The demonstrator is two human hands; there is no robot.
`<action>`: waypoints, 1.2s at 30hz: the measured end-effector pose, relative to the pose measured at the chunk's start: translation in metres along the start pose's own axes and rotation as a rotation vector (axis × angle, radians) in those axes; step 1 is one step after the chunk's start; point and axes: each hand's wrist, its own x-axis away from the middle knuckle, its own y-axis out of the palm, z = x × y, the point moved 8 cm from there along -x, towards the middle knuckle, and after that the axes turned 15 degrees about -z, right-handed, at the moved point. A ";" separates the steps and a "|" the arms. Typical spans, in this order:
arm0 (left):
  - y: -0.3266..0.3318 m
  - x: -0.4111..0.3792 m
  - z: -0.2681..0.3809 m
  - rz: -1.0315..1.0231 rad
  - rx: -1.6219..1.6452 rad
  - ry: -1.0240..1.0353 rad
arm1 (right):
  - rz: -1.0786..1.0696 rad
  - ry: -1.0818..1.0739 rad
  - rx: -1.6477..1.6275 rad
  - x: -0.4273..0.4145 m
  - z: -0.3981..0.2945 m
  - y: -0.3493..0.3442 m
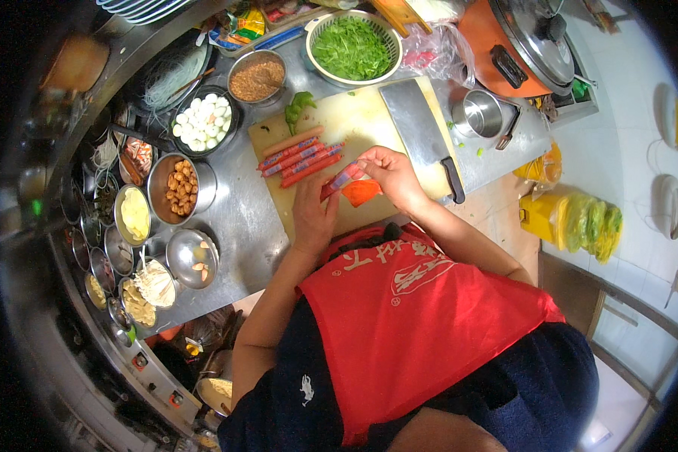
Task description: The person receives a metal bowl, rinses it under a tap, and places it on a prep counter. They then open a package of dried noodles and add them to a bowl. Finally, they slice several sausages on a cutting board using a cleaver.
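Both of my hands hold one sausage in a red printed wrapper (342, 179) above the front part of a cutting board (327, 118). My left hand (315, 206) grips its lower end, while the fingertips of my right hand (385, 169) pinch its upper end. An orange-red piece (363, 193), perhaps carrot or pepper, lies just below the sausage. Several wrapped sausages (305, 161) lie side by side beyond my left hand, with an unwrapped sausage (292, 141) at their far side. Green pepper pieces (298, 110) rest near the far left edge. A cleaver (415, 121) lies flat on the right.
Beyond the board stands a colander of chopped greens (350, 48). Bowls of peeled eggs (202, 123), brown balls (182, 186) and sliced potato (134, 214) are at left. At right are a metal cup (477, 113) and a large orange pot (500, 53).
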 end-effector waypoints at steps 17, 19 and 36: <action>0.015 0.005 -0.063 0.227 1.476 -0.305 | 0.059 0.110 -0.485 0.013 0.041 -0.001; -0.006 0.006 -0.079 0.369 1.530 -0.273 | 0.031 0.096 -0.429 0.025 0.051 -0.009; 0.024 -0.002 -0.011 -0.100 1.041 -0.289 | -0.137 0.027 -0.233 -0.008 -0.017 0.035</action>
